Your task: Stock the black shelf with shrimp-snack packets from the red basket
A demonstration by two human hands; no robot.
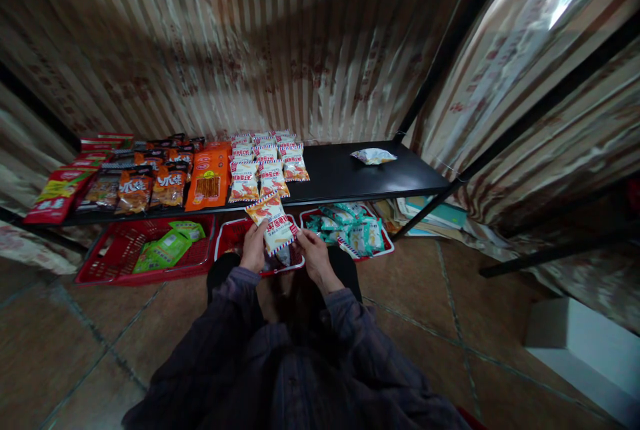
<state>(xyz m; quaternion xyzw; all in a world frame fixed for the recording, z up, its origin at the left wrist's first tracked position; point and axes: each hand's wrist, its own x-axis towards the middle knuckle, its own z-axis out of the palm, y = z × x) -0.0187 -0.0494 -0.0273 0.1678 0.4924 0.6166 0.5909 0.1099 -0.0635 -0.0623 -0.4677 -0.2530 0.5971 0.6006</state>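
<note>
Both of my hands hold one white and orange snack bag (275, 225) over the middle red basket (221, 238), in front of the shelf edge. My left hand (254, 247) grips its lower left side, and my right hand (314, 253) pinches its right edge. Just behind it, rows of matching snack bags (244, 181) lie on the black shelf (330, 180). An orange packet (208, 177) lies to their left. Farther right on the shelf sits a single pale bag (373, 156).
Dark orange packets (135, 190) and red packets (57, 193) fill the shelf's left end. Below are a red basket (113, 243) with green packets and another (389, 244) with teal packets. A black shelf post (425, 210) and a white box (585, 343) stand at the right.
</note>
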